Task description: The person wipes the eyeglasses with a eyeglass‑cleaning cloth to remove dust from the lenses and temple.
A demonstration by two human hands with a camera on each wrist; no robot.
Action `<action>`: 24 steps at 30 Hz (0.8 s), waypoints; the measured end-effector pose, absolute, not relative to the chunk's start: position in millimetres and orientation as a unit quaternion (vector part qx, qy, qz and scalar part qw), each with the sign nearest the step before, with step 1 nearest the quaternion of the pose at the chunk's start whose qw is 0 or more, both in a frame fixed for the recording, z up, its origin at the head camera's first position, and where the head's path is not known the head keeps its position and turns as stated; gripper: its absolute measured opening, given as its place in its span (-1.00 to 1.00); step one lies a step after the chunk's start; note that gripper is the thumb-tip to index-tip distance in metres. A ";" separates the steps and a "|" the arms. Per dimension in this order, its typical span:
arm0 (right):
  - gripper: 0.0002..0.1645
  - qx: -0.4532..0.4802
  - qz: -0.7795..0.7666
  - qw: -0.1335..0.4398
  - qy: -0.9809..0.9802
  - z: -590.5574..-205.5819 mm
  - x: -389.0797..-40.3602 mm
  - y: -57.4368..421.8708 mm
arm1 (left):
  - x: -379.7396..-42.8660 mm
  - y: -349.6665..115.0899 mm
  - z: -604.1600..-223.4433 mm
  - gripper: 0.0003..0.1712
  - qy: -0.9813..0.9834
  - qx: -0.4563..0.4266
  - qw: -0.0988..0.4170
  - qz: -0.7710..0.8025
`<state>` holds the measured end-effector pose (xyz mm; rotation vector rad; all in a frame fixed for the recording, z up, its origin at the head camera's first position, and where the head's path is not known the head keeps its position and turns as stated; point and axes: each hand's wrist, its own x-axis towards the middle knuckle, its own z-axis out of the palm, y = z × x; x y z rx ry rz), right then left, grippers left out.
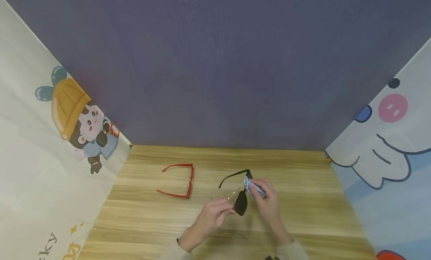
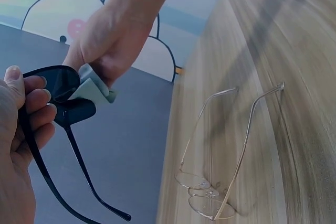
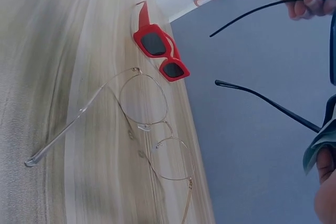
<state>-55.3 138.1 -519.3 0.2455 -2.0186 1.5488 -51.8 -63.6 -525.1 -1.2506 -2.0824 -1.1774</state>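
Black sunglasses (image 1: 240, 204) are held above the table between both hands, their temples pointing away to the left in the head view. My left hand (image 1: 212, 217) grips them at one end of the frame, thumb and fingers round the hinge side. With its thumb and fingers, my right hand (image 1: 269, 202) pinches a folded light blue cloth (image 2: 94, 88) against the other lens, which the cloth partly hides. Thin wire-framed glasses (image 3: 144, 98) with clear lenses lie open on the table under the hands, partly covered in the head view.
Red sunglasses (image 1: 190, 181) with dark lenses rest unfolded on the wooden table (image 1: 141, 222), left of the hands. A grey-blue panel (image 1: 215, 73) stands behind the table, and printed curtains border both sides. A small dark object (image 1: 269, 257) shows at the bottom edge of the head view.
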 end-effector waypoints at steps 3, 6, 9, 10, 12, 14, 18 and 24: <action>-0.72 0.107 0.580 0.292 -0.753 -518.5 -53.3 137.0 | -53.0 -64.0 -526.0 -0.94 -0.752 -0.452 0.219 -0.427; -0.71 0.113 0.582 0.296 -0.749 -517.4 -52.0 136.3 | -53.2 -63.9 -527.2 -0.94 -0.752 -0.452 0.219 -0.426; -0.71 0.116 0.582 0.301 -0.746 -516.9 -51.8 136.1 | -53.1 -63.7 -528.1 -0.94 -0.752 -0.453 0.219 -0.426; -0.71 0.116 0.583 0.302 -0.746 -516.8 -51.8 136.0 | -53.0 -63.6 -528.3 -0.94 -0.752 -0.453 0.219 -0.427; -0.71 0.114 0.585 0.301 -0.744 -517.2 -52.0 136.0 | -53.0 -63.4 -528.4 -0.94 -0.751 -0.454 0.218 -0.428; -0.72 0.112 0.587 0.299 -0.744 -517.6 -52.2 136.0 | -53.0 -63.3 -528.6 -0.95 -0.750 -0.454 0.217 -0.429; -0.72 0.097 0.590 0.291 -0.747 -518.7 -52.0 135.2 | -52.7 -63.1 -528.7 -0.95 -0.750 -0.454 0.216 -0.429; -0.76 0.051 0.610 0.266 -0.744 -518.2 -53.2 134.7 | -51.6 -62.4 -528.5 -0.95 -0.749 -0.459 0.218 -0.426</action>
